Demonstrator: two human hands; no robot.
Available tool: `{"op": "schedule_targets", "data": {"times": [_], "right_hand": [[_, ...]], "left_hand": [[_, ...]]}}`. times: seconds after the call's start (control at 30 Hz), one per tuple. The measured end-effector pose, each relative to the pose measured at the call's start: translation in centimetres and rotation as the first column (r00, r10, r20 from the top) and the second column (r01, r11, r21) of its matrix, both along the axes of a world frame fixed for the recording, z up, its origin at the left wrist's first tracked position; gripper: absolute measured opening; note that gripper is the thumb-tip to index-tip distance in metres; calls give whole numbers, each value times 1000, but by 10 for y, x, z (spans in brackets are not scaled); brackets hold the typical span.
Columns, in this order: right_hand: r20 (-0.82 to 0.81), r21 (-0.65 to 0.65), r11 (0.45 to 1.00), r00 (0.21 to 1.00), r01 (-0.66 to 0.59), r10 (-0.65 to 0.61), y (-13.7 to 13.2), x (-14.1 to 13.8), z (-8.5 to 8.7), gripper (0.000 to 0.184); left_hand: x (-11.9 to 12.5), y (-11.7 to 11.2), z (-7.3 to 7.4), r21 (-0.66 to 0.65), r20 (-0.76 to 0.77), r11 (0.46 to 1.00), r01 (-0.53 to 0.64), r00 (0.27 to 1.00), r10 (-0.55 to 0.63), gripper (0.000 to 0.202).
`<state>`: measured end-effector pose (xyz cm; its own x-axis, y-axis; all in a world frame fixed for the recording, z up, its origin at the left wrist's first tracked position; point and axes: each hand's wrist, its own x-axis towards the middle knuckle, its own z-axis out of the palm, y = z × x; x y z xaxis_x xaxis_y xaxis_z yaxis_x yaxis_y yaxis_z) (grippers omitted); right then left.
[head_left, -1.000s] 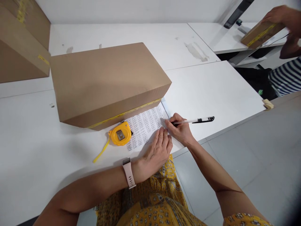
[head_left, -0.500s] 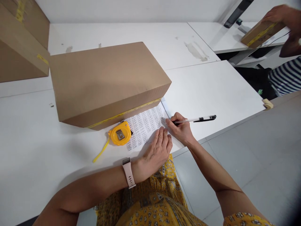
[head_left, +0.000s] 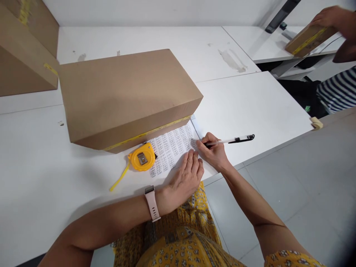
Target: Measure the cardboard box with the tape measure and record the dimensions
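1. Presently, two cardboard boxes sit on the counter [head_left: 41, 167]: a far-left box [head_left: 25, 55] and a large box [head_left: 125, 92], with one yellow tape measure [head_left: 142, 158] just in front.
2. Left hand [head_left: 185, 180], flat with fingers together, presses the one sheet [head_left: 172, 146], which is partly tucked under the large box.
3. Right hand [head_left: 214, 154] pinches the one pen [head_left: 232, 140], tip on the sheet. Writing appears under way, and calls for a steady sheet.
4. A co-worker's hand [head_left: 328, 16] holds a third box [head_left: 308, 39].

White table [head_left: 250, 107] with box [head_left: 125, 92], tape measure [head_left: 142, 158], sheet [head_left: 172, 148]
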<state>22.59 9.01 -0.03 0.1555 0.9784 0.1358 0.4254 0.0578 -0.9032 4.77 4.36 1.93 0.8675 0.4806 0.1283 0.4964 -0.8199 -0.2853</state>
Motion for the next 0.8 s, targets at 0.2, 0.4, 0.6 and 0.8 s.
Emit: {"op": "schedule_targets", "data": {"times": [0.2,0.4,0.6,0.8], "right_hand": [[-4,-5,1000,1000,18,-18,-1,1,1,33],[2,-1,1000,1000,31,-31,0,1,0,35],[-1,5,1000,1000,14,-14,0,-1,2,32],[5,6,1000,1000,29,-29,0,1,0,33]], "left_hand": [[1,-1,-3,-29,42,1000,-8,999,9,53],[0,0,0,-37,36,999,0,999,2,53],[-1,0,2,-36,18,999,2,1000,-1,53],[0,-1,0,-23,16,1000,2,1000,-1,54]]}}
